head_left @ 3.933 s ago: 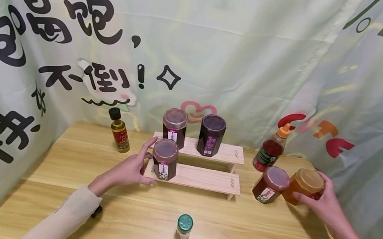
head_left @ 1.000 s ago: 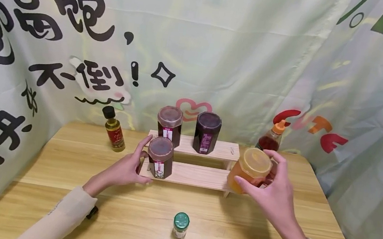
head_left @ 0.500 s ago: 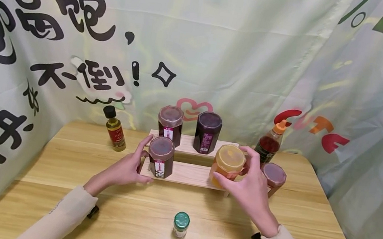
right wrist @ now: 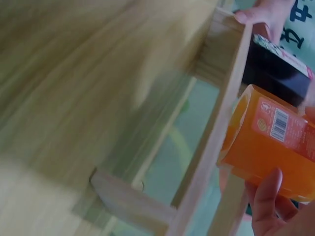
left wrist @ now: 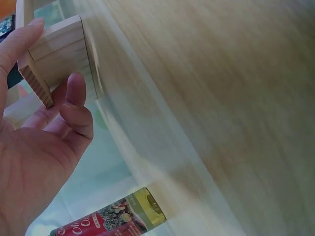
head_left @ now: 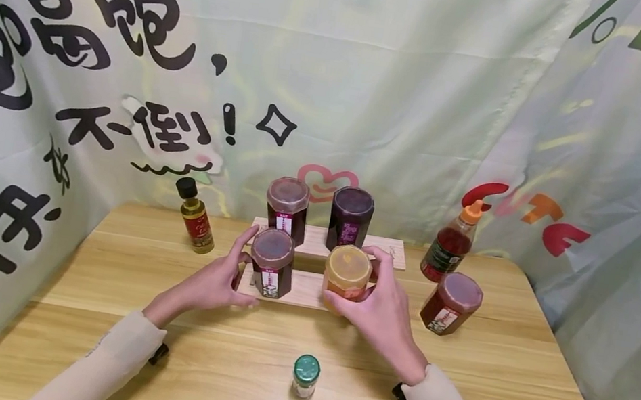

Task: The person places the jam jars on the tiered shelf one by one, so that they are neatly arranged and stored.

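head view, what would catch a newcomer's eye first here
Likely the orange jar, gripped by the right hand at the lower step of the wooden stepped shelf, bright among dark jars. Beside it the left hand holds the shelf's left end next to a dark red jar. Behind hangs a pale curtain with big black characters.
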### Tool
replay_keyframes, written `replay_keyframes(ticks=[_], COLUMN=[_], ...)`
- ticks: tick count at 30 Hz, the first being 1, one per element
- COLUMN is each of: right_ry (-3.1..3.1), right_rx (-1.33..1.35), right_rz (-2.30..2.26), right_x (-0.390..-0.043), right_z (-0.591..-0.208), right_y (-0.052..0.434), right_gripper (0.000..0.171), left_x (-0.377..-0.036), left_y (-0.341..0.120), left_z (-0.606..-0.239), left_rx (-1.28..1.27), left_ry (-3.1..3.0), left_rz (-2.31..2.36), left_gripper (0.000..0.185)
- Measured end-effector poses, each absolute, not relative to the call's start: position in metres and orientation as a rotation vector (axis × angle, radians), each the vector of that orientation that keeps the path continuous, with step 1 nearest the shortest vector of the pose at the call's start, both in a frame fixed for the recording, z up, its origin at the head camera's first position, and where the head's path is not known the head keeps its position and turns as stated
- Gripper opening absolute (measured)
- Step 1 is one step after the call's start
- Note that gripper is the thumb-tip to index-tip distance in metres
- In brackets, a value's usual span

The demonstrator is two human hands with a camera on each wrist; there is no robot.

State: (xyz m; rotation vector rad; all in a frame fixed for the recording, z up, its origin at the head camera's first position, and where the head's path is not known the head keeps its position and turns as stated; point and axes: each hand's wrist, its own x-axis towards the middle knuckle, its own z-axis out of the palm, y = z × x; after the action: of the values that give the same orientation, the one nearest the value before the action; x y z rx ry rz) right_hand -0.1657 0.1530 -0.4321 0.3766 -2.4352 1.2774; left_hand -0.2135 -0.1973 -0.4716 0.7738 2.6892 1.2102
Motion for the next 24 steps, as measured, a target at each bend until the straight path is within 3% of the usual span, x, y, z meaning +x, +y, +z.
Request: replay_keyframes(ticks=[10,24], right_ry=[-2.481,-2.491], right_rx=[0.296,0.383], right_rz=[1.261,1.435], right_x=[-0.167,-0.155], right_z=[-0.437,-0.436], right_y=[0.13,0.128], right_gripper=[0.104,0.107], left_x=[-0.213,-0.212], left_y=[-0.197,-0.196], left_z=[-0.471,-0.471], left_rx=[0.777,0.761], left_ry=[2.681,2.668], left_rz=[1.218,1.25], left_gripper=[0.147,0.146])
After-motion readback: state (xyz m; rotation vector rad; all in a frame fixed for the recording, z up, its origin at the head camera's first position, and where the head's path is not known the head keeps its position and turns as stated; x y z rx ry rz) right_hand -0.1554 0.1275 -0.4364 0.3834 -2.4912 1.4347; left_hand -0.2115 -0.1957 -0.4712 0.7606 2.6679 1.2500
